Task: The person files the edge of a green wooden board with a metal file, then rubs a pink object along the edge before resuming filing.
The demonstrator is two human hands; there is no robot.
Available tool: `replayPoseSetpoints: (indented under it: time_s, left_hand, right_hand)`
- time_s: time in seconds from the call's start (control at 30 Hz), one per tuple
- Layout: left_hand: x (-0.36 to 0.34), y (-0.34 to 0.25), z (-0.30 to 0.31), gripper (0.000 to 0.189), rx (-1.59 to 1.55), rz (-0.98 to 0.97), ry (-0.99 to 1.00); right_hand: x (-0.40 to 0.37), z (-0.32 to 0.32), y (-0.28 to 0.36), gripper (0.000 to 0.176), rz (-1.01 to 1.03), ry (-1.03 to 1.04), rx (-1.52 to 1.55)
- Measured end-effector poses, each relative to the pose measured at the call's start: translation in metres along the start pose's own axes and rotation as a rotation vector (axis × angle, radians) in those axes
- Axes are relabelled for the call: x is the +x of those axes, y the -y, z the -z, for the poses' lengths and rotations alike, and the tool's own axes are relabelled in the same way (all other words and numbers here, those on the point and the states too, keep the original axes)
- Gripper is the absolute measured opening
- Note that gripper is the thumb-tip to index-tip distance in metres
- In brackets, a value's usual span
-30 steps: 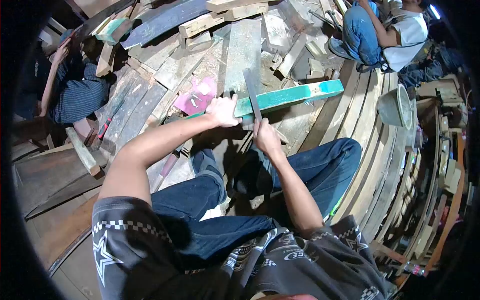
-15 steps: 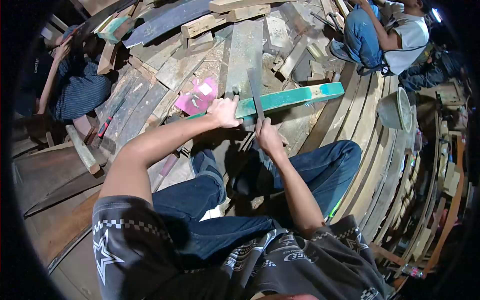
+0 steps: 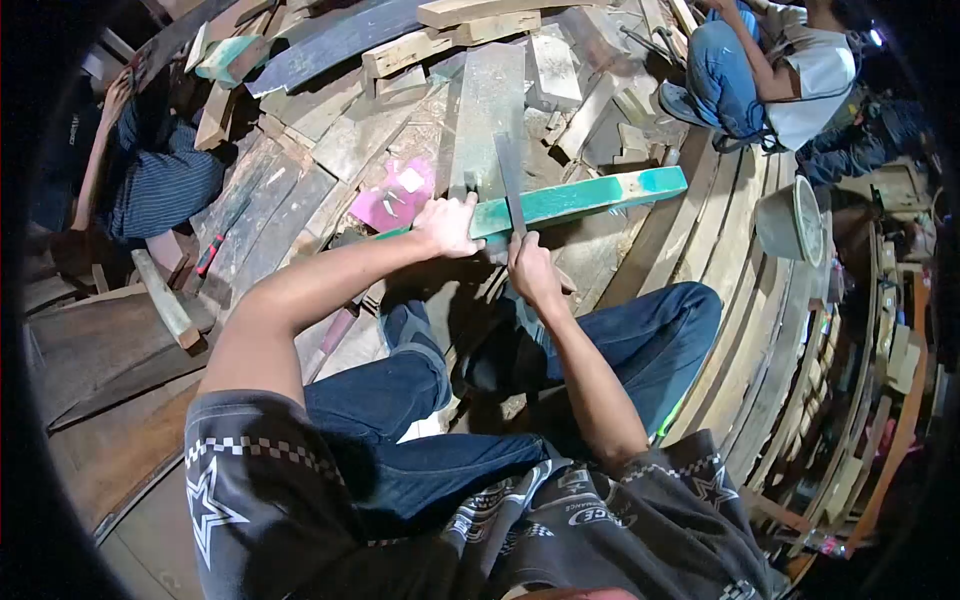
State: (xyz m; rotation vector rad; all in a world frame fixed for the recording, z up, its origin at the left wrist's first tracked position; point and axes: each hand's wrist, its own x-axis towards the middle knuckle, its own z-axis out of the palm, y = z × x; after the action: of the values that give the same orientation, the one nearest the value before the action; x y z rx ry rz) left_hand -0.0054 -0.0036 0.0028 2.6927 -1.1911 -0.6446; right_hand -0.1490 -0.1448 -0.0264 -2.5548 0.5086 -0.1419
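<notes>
A green-painted wooden beam (image 3: 580, 196) lies crosswise ahead of my knees, with bare wood showing through the paint near its right end. My left hand (image 3: 450, 225) is clasped over the beam's left part, thumb toward the near side. Close to its right, a long, flat, grey metal blade (image 3: 510, 180) crosses over the beam, its far end pointing away from me. My right hand (image 3: 536, 268) is closed around the blade's near end, just on my side of the beam. The fingers cover the handle.
Wood offcuts and planks (image 3: 490, 110) cover the ground ahead. A pink sheet (image 3: 395, 195) lies left of the beam, and a red-handled tool (image 3: 210, 254) farther left. A bucket (image 3: 790, 220) stands right by long slats (image 3: 720, 260). One person (image 3: 750, 70) sits upper right, another (image 3: 140, 170) left.
My right hand and the blade have shifted slightly forward and left across the beam. My left hand and the beam stay put. The person at left has moved an arm a little.
</notes>
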Motion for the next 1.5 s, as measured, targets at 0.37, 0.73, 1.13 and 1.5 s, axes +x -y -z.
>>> replayPoseSetpoints:
  time_s: [0.37,0.73,1.13,1.5]
  left_hand:
    - [-0.003,0.001,0.004,0.074,-0.039,-0.010,-0.026]
    - [0.002,0.004,0.003,0.072,-0.068,-0.024,-0.003]
    - [0.002,0.003,-0.002,0.077,0.001,-0.018,-0.032]
    - [0.003,0.007,-0.007,0.078,-0.046,-0.033,-0.056]
  right_hand:
    - [-0.027,0.021,-0.005,0.034,-0.007,0.074,-0.061]
    - [-0.063,0.014,-0.016,0.031,-0.061,0.089,-0.025]
    - [0.008,0.017,0.001,0.038,-0.148,0.086,-0.008]
    - [-0.011,0.018,-0.009,0.037,-0.086,0.069,-0.008]
